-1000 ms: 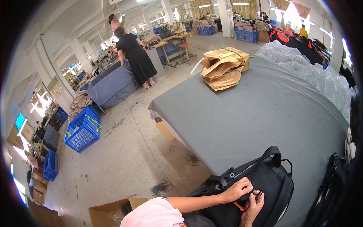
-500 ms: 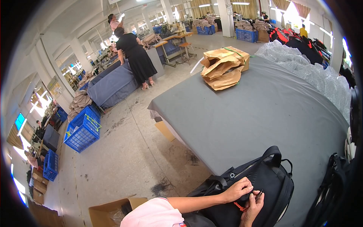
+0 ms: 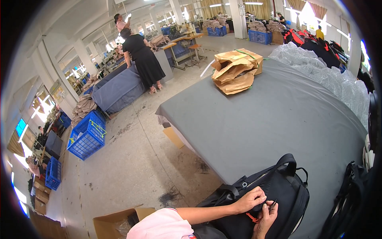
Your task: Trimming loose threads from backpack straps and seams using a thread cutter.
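Note:
A black backpack point(image 3: 284, 187) lies on the grey-covered table point(image 3: 254, 131) at its near edge, its top handle loop and a zipper facing away from me. My left hand point(image 3: 251, 200) reaches across it, fingertips pinched together at the front fabric; any thread or small piece between them is too small to make out. Close beside it, my right hand point(image 3: 267, 221) is closed around small thread snips point(image 3: 273, 204), whose dark pointed tips stick up past the fingers. A red cord or handle part shows by the palm. The lower backpack is partly hidden by my forearm.
A crumpled brown paper package point(image 3: 237, 71) sits at the table's far end, with bubble wrap point(image 3: 318, 67) along the right. Another black bag point(image 3: 346, 199) lies at right. An open carton point(image 3: 115, 223) and blue crate point(image 3: 87, 135) stand on the left floor. A person in black point(image 3: 141, 59) stands beyond.

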A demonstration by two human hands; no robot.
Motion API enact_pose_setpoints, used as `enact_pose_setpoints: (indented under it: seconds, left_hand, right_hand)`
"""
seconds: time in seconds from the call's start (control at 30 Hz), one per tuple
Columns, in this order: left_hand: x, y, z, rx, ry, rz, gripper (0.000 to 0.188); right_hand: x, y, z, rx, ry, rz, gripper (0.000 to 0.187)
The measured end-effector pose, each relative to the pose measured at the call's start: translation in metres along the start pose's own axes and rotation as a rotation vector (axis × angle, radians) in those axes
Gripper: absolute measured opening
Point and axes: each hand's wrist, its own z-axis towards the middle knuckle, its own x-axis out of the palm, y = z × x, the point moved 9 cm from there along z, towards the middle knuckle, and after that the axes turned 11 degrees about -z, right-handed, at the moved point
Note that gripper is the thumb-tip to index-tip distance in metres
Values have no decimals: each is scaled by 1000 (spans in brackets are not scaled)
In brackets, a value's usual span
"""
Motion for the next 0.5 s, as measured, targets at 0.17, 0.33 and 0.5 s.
enact_pose_setpoints:
  seconds: [0.17, 0.33, 0.5]
  left_hand:
    - [2, -1, 1, -1, 3, 11, 33]
    - [1, -1, 0, 0, 4, 5, 33]
    - [1, 0, 0, 4, 1, -1, 33]
  right_hand:
    - [-1, 1, 0, -1, 1, 6, 11]
    - [-1, -3, 1, -8, 11, 8, 11]
    - [-1, -2, 1, -4, 2, 9, 12]
